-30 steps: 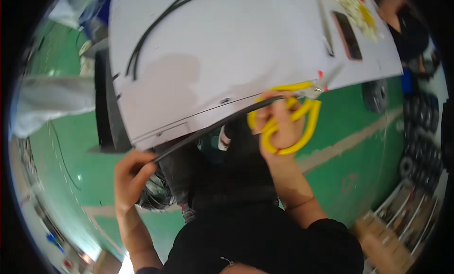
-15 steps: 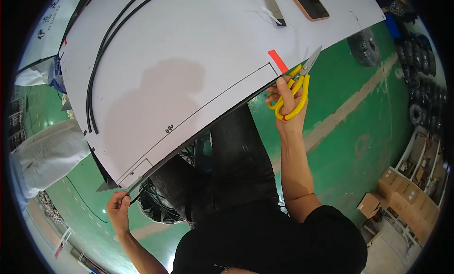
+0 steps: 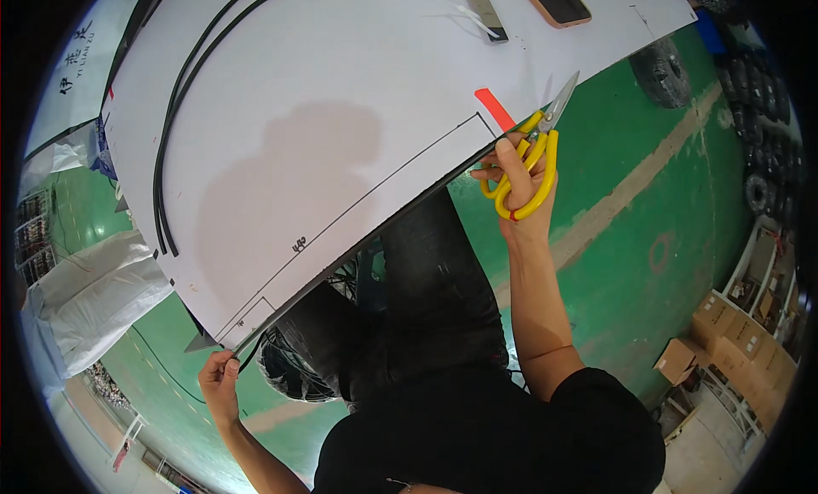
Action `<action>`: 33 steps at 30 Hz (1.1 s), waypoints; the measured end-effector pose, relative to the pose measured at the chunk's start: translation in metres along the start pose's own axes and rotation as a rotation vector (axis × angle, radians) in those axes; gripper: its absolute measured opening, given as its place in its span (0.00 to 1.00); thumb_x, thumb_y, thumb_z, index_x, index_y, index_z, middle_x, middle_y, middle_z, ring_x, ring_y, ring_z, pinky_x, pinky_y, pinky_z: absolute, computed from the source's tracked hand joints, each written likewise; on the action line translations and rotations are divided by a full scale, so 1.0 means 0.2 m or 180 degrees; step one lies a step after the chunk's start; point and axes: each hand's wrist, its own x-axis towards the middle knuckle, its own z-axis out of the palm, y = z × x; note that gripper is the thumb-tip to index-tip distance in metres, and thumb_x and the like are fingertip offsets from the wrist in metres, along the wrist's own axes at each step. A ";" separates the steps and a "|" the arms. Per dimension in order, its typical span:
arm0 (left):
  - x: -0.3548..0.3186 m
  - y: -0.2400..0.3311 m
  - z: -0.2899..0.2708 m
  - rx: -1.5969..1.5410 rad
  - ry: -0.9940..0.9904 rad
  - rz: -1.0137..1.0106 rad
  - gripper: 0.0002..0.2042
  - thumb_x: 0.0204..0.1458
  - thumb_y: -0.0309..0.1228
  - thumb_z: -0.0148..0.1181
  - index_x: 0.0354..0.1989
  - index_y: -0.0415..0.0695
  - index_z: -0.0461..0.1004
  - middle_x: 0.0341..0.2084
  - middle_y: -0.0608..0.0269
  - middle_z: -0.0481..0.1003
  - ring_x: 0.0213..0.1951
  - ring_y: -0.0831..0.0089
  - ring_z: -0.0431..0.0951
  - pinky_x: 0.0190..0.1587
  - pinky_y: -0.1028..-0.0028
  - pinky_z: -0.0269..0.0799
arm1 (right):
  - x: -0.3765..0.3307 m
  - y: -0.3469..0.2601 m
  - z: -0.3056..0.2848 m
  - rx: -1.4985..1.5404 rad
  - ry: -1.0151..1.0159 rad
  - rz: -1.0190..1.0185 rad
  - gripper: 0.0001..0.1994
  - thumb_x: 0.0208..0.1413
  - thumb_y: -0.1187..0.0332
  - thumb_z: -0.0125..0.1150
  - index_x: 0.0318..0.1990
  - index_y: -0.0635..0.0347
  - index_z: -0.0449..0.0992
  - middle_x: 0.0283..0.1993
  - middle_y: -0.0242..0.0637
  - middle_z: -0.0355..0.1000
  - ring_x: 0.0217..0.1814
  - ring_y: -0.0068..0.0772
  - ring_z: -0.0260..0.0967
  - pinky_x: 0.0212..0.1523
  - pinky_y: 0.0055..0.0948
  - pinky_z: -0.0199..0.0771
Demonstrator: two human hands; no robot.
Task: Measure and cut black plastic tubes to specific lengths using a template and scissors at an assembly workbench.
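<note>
Tube [image 3: 365, 245]: black, stretched nearly straight between both hands, right along near edge of white surface [image 3: 409, 85]. Slanting from lower left up to right. Cannot tell if touching the edge all along. Left hand [image 3: 220, 381] pinching tube with thumb and fingers, just off near left corner of surface. Dark tail [image 3: 250, 354] just right of that hand; cannot tell if part of same tube. Right hand [image 3: 521, 183] grasping two things: tube under thumb, plus scissors [image 3: 550, 166] with yellow handles looped around fingers. Blades pointing up and right, past tube, beside surface edge. Red strip [image 3: 494, 109] flat on surface, near right hand. Black lines [image 3: 375, 196] drawn on surface, long one roughly parallel to tube, short ticks at ends. Two curved tubes [image 3: 162, 166], black, lying side by side at left of surface, well apart from hands. At far side: phone [image 3: 555, 1] with orange edge, metal strip [image 3: 486, 12] just left of it, dark near end. Below surface: green floor [image 3: 613, 230], dark wrapped coil [image 3: 294, 370] beside a leg in black trousers [image 3: 443, 281]. Cartons [image 3: 741, 332] at lower right.
</note>
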 end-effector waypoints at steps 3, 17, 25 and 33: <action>0.01 0.01 0.03 -0.0116 0.0061 -0.0023 0.07 0.48 0.29 0.60 0.30 0.38 0.71 0.20 0.75 0.63 0.23 0.86 0.59 0.26 0.85 0.53 | 0.00 -0.02 -0.01 -0.0002 -0.0017 0.0022 0.09 0.50 0.69 0.57 0.35 0.65 0.70 0.28 0.33 0.67 0.29 0.24 0.67 0.26 0.25 0.75; -0.04 0.05 0.02 0.0199 0.0123 0.0113 0.06 0.48 0.26 0.58 0.31 0.35 0.73 0.28 0.64 0.73 0.32 0.78 0.72 0.37 0.78 0.67 | 0.11 0.02 -0.18 -0.0416 -0.0181 -0.0076 0.13 0.52 0.69 0.56 0.44 0.59 0.66 0.36 0.34 0.69 0.35 0.28 0.68 0.31 0.27 0.71; -0.06 0.00 -0.02 -0.0107 0.0171 0.0231 0.08 0.49 0.27 0.59 0.34 0.36 0.73 0.28 0.66 0.72 0.33 0.81 0.71 0.37 0.80 0.66 | 0.16 0.02 -0.18 0.0034 -0.0760 0.0130 0.08 0.53 0.67 0.56 0.33 0.63 0.70 0.28 0.33 0.67 0.32 0.23 0.63 0.35 0.23 0.65; -0.01 -0.02 -0.02 -0.0311 -0.0007 0.0532 0.07 0.49 0.27 0.58 0.35 0.37 0.73 0.26 0.68 0.70 0.29 0.81 0.68 0.33 0.80 0.64 | 0.08 -0.03 -0.08 -0.0091 -0.0604 0.0063 0.08 0.54 0.66 0.56 0.28 0.60 0.66 0.23 0.27 0.54 0.26 0.19 0.50 0.30 0.22 0.55</action>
